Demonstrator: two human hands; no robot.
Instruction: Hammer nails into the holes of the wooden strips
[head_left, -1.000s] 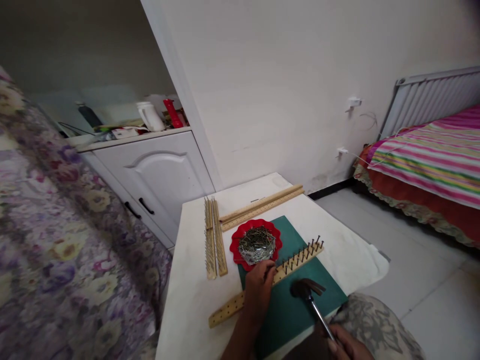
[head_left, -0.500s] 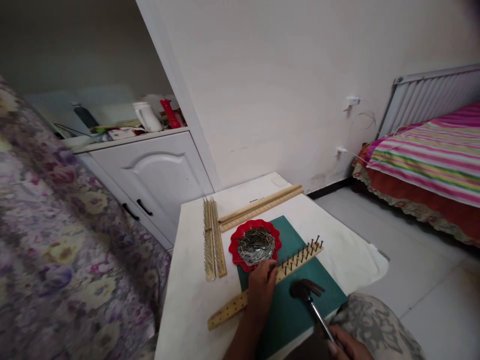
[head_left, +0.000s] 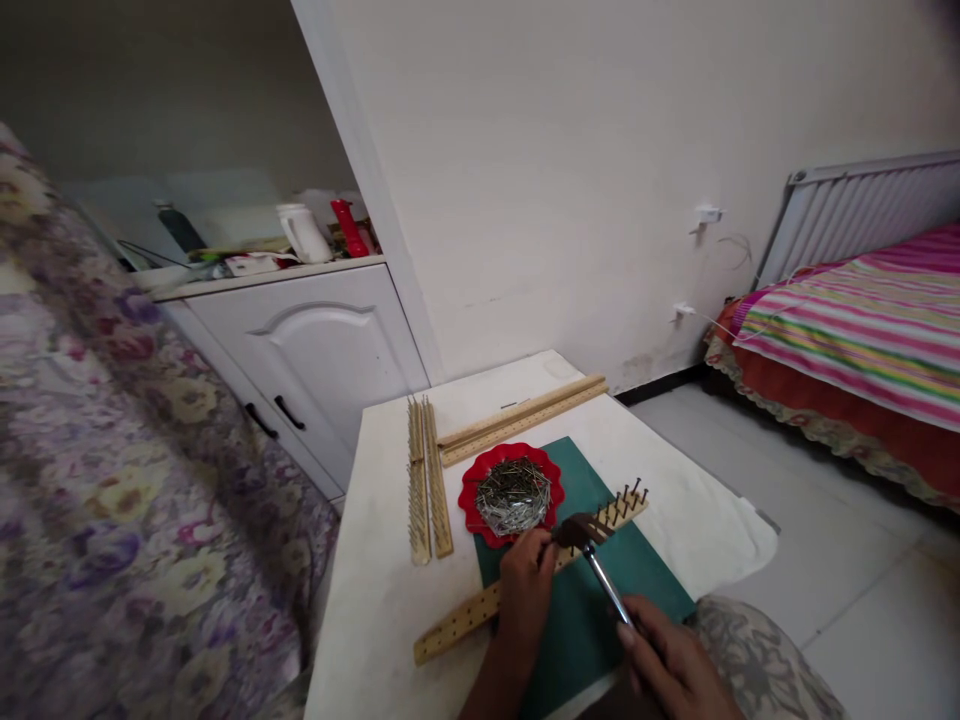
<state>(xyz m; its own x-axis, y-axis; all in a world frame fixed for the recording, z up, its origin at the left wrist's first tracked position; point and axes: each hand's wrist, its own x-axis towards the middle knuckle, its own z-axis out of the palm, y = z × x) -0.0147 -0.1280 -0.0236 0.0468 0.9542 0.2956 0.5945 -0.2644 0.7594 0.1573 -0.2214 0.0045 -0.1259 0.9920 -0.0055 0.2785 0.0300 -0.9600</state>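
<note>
Wooden strip (head_left: 457, 626) is nailed toward 2 o'clock, holes unfilled toward 8; hammer (head_left: 606, 583) held by right grip (head_left: 666, 648); left grip (head_left: 527, 577) narrow, contents unclear.

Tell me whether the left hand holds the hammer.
No: the right hand grips the hammer, while the left hand is at the strip across the mat.

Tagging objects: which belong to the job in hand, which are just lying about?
Job: hammer in right hand; holed wooden strip at left hand; nails in red bowl; green board beneath strip; other wooden strips, probably.

Lying about: white jug; red object beside it; dark bottle.
</note>
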